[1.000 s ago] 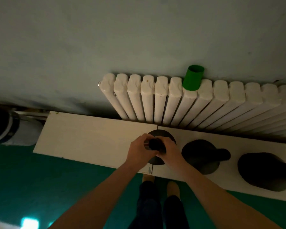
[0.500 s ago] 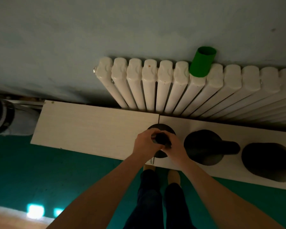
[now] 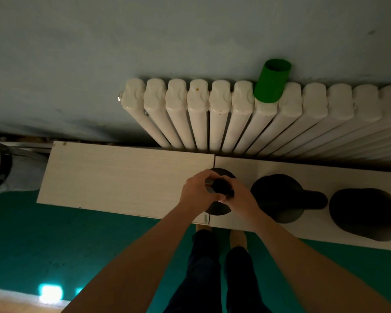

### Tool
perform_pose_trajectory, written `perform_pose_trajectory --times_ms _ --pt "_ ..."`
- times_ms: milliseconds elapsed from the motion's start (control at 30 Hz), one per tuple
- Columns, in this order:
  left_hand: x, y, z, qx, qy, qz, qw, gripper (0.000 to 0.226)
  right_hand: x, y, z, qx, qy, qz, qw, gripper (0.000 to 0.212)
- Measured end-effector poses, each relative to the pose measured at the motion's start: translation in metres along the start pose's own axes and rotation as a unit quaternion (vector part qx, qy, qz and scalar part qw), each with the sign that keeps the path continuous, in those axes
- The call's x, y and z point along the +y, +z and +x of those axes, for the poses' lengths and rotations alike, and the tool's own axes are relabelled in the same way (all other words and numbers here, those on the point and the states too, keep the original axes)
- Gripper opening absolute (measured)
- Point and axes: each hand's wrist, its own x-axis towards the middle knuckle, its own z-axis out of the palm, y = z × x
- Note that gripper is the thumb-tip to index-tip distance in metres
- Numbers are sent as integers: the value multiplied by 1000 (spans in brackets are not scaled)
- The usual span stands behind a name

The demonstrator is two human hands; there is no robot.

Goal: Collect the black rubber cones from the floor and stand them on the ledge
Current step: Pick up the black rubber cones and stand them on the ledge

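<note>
At the bottom of the view, closest in, the person's dark trouser legs (image 3: 203,267) and feet (image 3: 237,238) stand on the green floor (image 3: 32,233), toes up against the front edge of the ledge (image 3: 127,177). No cone lies on the stretch of floor that shows.

Both forearms reach forward over that edge. The left grip (image 3: 196,192) and right grip (image 3: 239,196) meet around the narrow top of one black rubber cone (image 3: 220,210), fingers curled on it from either side. Its wide round base appears to sit on the ledge, across the seam between the two pale boards, though the dim light makes contact hard to confirm.

Just to its right a second cone (image 3: 278,197) stands upright on the ledge, and farther right a third cone (image 3: 366,213) does the same, each apart from its neighbour. The board to the left of the hands carries no cone.

By my reading, two cones are placed and the one in hand is at the point of being set down, with release not yet made. Whether others wait on floor outside the view cannot be told.

Behind the ledge a white radiator (image 3: 212,123) rises against the pale wall, with a green tube (image 3: 271,82) standing on its top. At far left is a black-and-white object (image 3: 0,168) I cannot identify.
</note>
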Motion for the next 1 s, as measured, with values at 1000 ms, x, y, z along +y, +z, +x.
perform_pose_trajectory --times_ms 1000 --pt "61 -97 29 91 -17 -120 988 17 -113 -140 -12 99 -62 45 992 23"
